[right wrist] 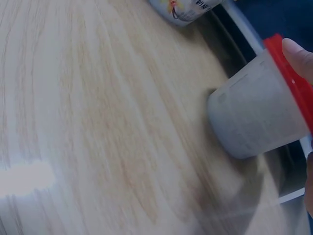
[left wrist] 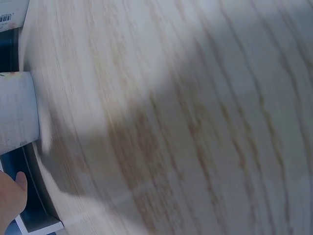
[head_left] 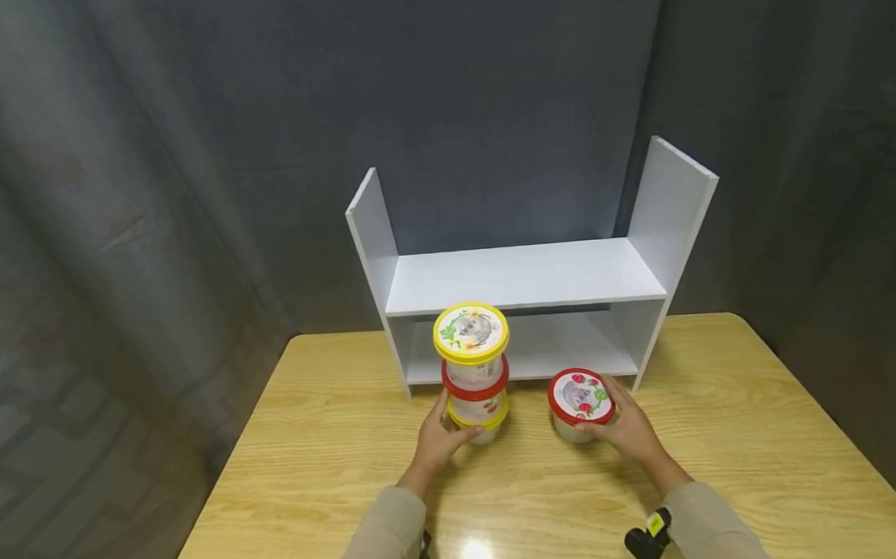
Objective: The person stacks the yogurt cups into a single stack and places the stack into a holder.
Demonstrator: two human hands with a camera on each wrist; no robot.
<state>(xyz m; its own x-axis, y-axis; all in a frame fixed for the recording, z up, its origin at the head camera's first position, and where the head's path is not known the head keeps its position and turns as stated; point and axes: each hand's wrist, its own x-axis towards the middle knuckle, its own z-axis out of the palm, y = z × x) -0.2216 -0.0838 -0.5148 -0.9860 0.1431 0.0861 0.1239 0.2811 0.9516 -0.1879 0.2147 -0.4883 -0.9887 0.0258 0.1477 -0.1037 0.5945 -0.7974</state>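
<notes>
In the head view, three tubs stand stacked: a yellow-lidded tub on top, a red-lidded tub in the middle and a yellow-lidded tub at the bottom. My left hand grips the bottom tub from the left, thumb across the front of its lid. Right of the stack, my right hand holds another red-lidded tub by its lid rim. The right wrist view shows the pale wall of this tub; whether its base touches the table I cannot tell.
Behind the tubs stands a white two-tier shelf with raised side panels. Its lower board lies close behind the stack. The wooden table extends to both sides, and grey curtains hang around it.
</notes>
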